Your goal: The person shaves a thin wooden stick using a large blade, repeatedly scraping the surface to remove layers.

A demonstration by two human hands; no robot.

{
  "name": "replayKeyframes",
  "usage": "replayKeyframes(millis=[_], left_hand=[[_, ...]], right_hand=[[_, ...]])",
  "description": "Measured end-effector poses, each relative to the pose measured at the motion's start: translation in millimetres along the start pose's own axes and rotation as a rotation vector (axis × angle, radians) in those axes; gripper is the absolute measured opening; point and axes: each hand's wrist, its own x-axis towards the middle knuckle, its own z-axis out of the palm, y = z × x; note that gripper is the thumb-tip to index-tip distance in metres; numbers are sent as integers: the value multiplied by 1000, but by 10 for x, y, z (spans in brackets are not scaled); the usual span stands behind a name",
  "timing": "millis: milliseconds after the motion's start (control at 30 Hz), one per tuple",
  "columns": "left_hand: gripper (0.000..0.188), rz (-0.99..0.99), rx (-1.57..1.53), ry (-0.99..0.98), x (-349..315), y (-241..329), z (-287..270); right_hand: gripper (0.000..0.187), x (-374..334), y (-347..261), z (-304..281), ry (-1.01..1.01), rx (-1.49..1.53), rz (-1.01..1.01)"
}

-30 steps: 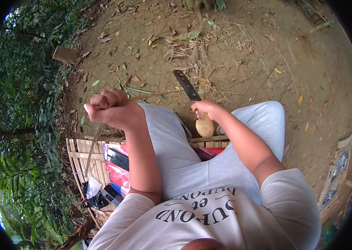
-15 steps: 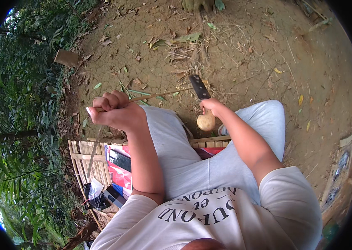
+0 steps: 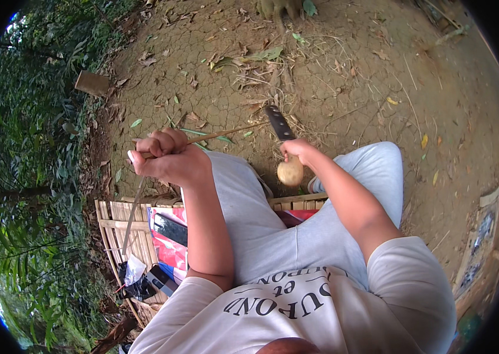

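Observation:
My left hand (image 3: 169, 156) is closed around a thin, pale brown strip (image 3: 226, 133) that looks like split bamboo or cane. One length of it runs right, over the ground, to the blade; the other hangs down past my left wrist toward the slatted seat. In my right hand (image 3: 298, 150) is a knife (image 3: 279, 123) with a short, broad, dark blade marked by several light spots. Its rounded, pale wooden handle end bulges below my fist. The strip's far end meets the blade's left edge; whether it passes behind the blade I cannot tell.
I sit on a bamboo-slat bench (image 3: 120, 226). At my left lie a dark phone (image 3: 171, 229) on a red sheet, a black plastic bag (image 3: 141, 289) and a dark box-like object (image 3: 161, 279). Ahead is cracked earth with leaves and a brown block (image 3: 92, 84); dense plants stand left.
My left hand has shifted slightly right with the strip. The knife in my right hand has moved a little to the left. Both grips stay the same.

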Motion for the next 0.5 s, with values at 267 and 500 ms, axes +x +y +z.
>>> replayKeyframes(millis=[267, 500], left_hand=[[46, -121, -62, 28, 41, 141, -69], [43, -150, -19, 130, 119, -222, -161]], right_hand=[[10, -11, -85, -61, -28, 104, -1], [9, -80, -373, -518, 214, 119, -144]])
